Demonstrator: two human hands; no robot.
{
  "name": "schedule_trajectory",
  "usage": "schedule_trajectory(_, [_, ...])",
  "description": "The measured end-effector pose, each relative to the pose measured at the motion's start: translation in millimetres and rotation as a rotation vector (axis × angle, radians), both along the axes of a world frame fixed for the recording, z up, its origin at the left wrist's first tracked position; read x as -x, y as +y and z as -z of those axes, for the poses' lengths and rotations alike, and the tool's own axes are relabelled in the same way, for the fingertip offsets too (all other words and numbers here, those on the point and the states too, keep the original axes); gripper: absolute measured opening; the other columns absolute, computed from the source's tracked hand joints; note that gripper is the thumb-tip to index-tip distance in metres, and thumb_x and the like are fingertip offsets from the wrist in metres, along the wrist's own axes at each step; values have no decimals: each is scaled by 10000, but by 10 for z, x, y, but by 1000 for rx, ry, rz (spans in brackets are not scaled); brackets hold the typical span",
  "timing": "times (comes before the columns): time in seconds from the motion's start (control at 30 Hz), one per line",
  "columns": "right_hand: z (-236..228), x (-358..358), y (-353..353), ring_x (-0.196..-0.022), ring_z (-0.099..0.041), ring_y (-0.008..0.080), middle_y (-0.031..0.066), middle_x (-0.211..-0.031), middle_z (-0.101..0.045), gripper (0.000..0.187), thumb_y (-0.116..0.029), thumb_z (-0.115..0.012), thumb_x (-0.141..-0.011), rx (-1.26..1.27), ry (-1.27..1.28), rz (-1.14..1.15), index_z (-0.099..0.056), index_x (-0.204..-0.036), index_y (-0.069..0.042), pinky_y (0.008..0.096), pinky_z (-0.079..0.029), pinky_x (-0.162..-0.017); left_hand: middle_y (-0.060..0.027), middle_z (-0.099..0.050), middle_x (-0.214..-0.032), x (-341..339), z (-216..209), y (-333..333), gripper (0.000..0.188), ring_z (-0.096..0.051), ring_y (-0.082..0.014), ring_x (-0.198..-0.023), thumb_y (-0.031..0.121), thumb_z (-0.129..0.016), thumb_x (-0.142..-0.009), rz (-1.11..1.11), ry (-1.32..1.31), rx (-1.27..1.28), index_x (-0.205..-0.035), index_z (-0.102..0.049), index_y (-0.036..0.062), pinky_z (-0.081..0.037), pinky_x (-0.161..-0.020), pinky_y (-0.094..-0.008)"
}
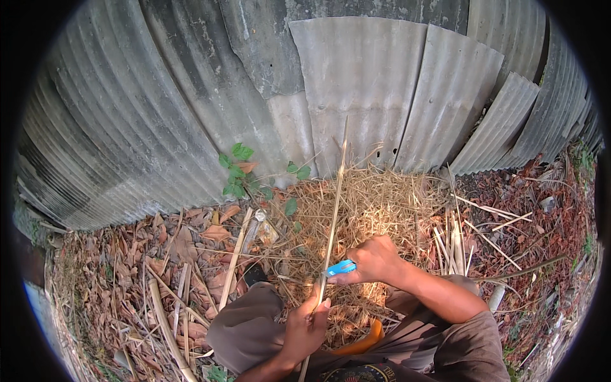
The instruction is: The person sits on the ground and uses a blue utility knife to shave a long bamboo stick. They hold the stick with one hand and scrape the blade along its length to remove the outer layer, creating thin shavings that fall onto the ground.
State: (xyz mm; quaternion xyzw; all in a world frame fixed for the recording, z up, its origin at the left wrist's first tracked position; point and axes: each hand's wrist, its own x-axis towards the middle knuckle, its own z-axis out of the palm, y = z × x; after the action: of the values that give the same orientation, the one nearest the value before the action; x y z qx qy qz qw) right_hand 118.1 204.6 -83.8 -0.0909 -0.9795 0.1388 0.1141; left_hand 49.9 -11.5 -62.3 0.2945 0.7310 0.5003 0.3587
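A long, thin bamboo strip (336,207) runs up from my lap toward the metal sheets, its far end narrowing to a point. My left hand (305,328) is closed around its lower part. In my right hand (377,260) is a blue cutter knife (342,267), gripped by the handle. Its front end meets the strip just above my left fingers; the blade itself is too small to make out. Pale shavings (375,204) lie in a heap beyond and under my hands.
Leaning corrugated metal sheets (363,76) form a wall ahead. Bamboo pieces (235,258) lie among dry leaves (184,245) on the left, and split sticks (455,245) on the right. A green-leaved plant (235,181) grows by the wall. Something orange (364,339) shows between my legs.
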Motion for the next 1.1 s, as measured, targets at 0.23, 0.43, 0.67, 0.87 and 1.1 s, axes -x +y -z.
schedule_trajectory(0.23, [162,165,705,-455,-589,325,110,-448,-532,761,-802,-501,-702,-50,5,373,-651,-606,-62,422,-476,-452,44,-439,-670,-69,-18,-15,235,-387,-20,-636,154,-528,-949,39,13,-40,-1050,-576,-53,-336,-533,-202])
schedule_trajectory(0.43, [233,113,1088,-557,-629,353,163,-520,-578,771,-786,-465,-743,21,-65,517,-661,-640,-47,461,-509,-588,-84,-598,-721,-165,96,-49,305,-498,-77,-655,135,-548,-932,46,-180,-72,-1139,-552,-88,-427,-577,-283])
schedule_trajectory(0.67, [358,72,1370,-584,-644,340,169,-566,-606,754,-785,-438,-760,-118,-81,498,-681,-646,-80,461,-515,-610,-63,-427,-610,-192,243,-5,170,-404,-86,-546,122,-530,-930,161,312,-151,-891,-568,-39,-363,-487,-292])
schedule_trajectory(0.87, [561,258,1287,-470,-593,235,111,-472,-533,874,-831,-319,-780,381,-98,678,-593,-613,-18,384,-492,-480,-15,-450,-615,-114,240,93,183,-404,-62,-546,122,-503,-944,147,147,-53,-1019,-593,-18,-360,-489,-250])
schedule_trajectory(1.1, [313,129,1154,-339,-202,67,-37,-425,-251,708,-784,-303,-827,2174,-175,233,-307,-551,-131,239,-173,-324,8,-500,-636,-36,223,113,253,-416,-38,-494,181,-489,-975,1,-429,-85,-1173,-583,54,-349,-434,-192])
